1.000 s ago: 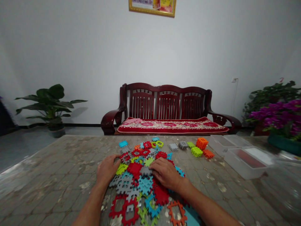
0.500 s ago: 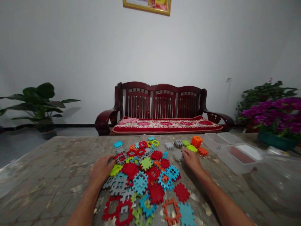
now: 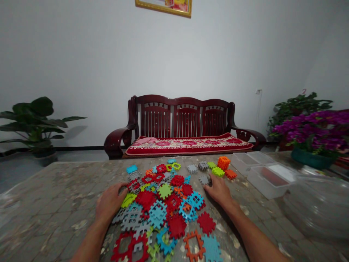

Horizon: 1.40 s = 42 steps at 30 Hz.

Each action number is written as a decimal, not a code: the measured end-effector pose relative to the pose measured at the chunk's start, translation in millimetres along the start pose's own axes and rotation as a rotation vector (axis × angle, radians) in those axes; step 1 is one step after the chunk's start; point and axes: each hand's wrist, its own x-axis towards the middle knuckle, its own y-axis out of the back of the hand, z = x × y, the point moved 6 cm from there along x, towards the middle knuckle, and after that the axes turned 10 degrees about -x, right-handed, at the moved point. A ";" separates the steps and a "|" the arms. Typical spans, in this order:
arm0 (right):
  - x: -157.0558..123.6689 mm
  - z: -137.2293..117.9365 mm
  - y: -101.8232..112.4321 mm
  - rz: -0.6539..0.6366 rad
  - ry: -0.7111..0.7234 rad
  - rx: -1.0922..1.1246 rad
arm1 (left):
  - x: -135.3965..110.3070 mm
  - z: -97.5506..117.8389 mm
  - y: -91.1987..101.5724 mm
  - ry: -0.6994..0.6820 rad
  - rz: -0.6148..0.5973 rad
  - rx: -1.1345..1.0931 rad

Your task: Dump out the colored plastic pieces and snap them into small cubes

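Interlocking plastic tiles with notched edges lie in a loose heap before me, among them a lime green tile [image 3: 165, 191], a dark red tile [image 3: 176, 225] and a blue window tile [image 3: 196, 199]. My left hand [image 3: 111, 199] rests at the heap's left side, thumb and forefinger apart, close to a red window tile [image 3: 134, 186] and a lime tile [image 3: 128, 199]. My right hand [image 3: 219, 190] is right of the heap, thumb and forefinger spread beside a flat grey tile [image 3: 204, 179]. Whether it touches that tile is hard to tell.
Beyond my right hand stand a stack of orange tiles [image 3: 224, 162], green tiles [image 3: 218, 171] and a grey stack [image 3: 203, 166]. Clear plastic boxes [image 3: 269, 182] and a large transparent container [image 3: 317, 207] lie at right, near purple flowers [image 3: 313, 127]. A wooden sofa [image 3: 187, 118] stands behind the table.
The view has swung slightly right. My right thumb and forefinger have parted at the grey tile, which lies flat. The left hand stays beside the heap.
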 end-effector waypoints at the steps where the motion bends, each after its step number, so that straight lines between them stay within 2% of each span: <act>1: 0.2 -1.5 -0.4 0.004 0.005 -0.014 | 0.3 -0.5 -0.4 0.002 -0.002 -0.001; 9: 2.7 -0.8 -5.2 0.064 0.002 -0.005 | 0.2 -2.1 -1.4 -0.004 0.025 -0.014; 15: 31.1 -3.4 22.7 0.179 -0.071 0.091 | -0.3 -2.7 -1.6 0.006 0.017 -0.013; 18: 52.0 -11.0 35.3 0.148 -0.098 0.073 | -1.5 -1.1 -1.1 0.001 0.013 -0.009; 21: 66.3 -15.1 38.8 0.075 -0.138 0.045 | -2.2 0.1 -0.6 0.000 0.016 -0.006; 27: 74.1 -12.9 32.0 0.015 -0.131 -0.041 | -3.6 1.9 1.1 0.017 0.011 -0.006; 30: 73.4 -15.8 30.8 0.045 -0.093 -0.037 | -4.5 2.8 0.9 0.020 0.003 -0.014; 32: 71.6 -27.7 30.4 0.087 -0.024 0.026 | -4.8 3.1 0.5 0.015 0.007 -0.024; 34: 68.4 -50.2 25.8 0.073 0.086 0.123 | -4.8 3.3 0.4 0.008 0.019 -0.030; 39: 51.7 -140.6 9.6 -0.098 0.516 0.244 | -5.5 3.9 2.0 0.020 0.040 -0.028; 42: 44.0 -183.9 8.2 -0.174 0.658 0.171 | -7.0 5.8 3.9 0.022 0.045 -0.031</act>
